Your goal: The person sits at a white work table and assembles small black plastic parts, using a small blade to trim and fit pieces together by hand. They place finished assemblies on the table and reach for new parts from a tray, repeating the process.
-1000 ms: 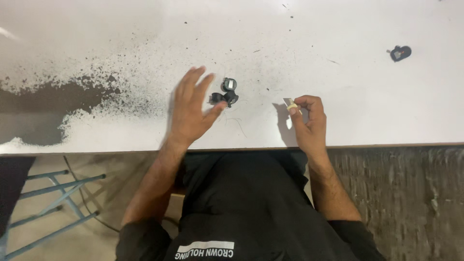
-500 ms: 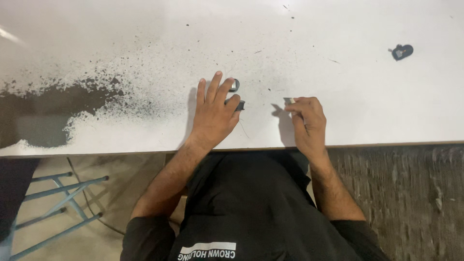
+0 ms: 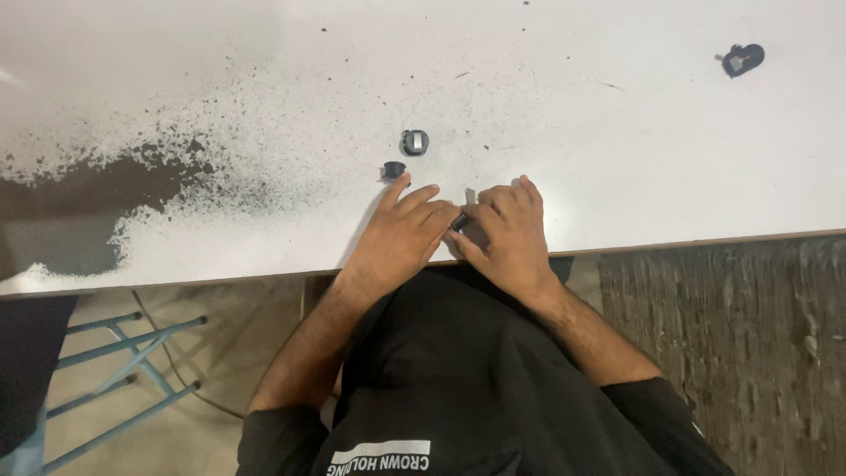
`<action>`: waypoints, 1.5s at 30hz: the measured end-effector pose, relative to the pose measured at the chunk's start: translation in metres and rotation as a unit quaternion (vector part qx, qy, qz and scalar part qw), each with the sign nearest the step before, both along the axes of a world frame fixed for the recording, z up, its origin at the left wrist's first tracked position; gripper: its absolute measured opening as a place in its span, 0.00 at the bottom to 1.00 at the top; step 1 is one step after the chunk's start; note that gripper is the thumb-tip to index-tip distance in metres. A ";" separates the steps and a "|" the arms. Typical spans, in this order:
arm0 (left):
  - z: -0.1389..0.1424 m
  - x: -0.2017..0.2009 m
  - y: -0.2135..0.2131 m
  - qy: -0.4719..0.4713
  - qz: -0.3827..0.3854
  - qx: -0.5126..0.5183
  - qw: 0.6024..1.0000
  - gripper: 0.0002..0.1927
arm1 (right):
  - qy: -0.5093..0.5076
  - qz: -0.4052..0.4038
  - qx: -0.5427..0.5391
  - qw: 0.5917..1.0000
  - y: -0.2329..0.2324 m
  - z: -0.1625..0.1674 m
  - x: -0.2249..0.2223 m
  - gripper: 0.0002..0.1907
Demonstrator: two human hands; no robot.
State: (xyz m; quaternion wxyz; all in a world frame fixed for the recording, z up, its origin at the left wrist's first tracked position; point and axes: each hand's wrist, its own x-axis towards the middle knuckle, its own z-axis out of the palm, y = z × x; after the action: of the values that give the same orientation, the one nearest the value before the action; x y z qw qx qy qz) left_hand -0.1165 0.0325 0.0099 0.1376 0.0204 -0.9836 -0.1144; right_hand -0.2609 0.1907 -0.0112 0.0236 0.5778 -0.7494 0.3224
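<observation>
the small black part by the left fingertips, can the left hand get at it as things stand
Probably yes: the left hand lies flat with one fingertip almost touching the small black part, and only bare white table lies between them.

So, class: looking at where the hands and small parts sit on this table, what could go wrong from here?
1. The left hand and right hand pinch a small dark part close to the table edge; a slip might drop it to the floor.
2. The left fingertip is beside a loose black piece and could knock it away.
3. The round grey part may roll if the table is bumped.
</observation>
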 end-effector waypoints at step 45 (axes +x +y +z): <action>-0.037 0.017 0.031 0.165 0.137 0.053 0.975 0.08 | -0.066 0.040 -0.116 0.990 0.012 -0.026 0.018 0.15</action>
State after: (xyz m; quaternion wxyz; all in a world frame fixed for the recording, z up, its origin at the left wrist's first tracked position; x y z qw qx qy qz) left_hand -0.0994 0.0632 -0.0275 0.3108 0.1430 -0.9279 -0.1484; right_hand -0.2428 0.2031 -0.0375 0.0282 0.5783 -0.6830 0.4453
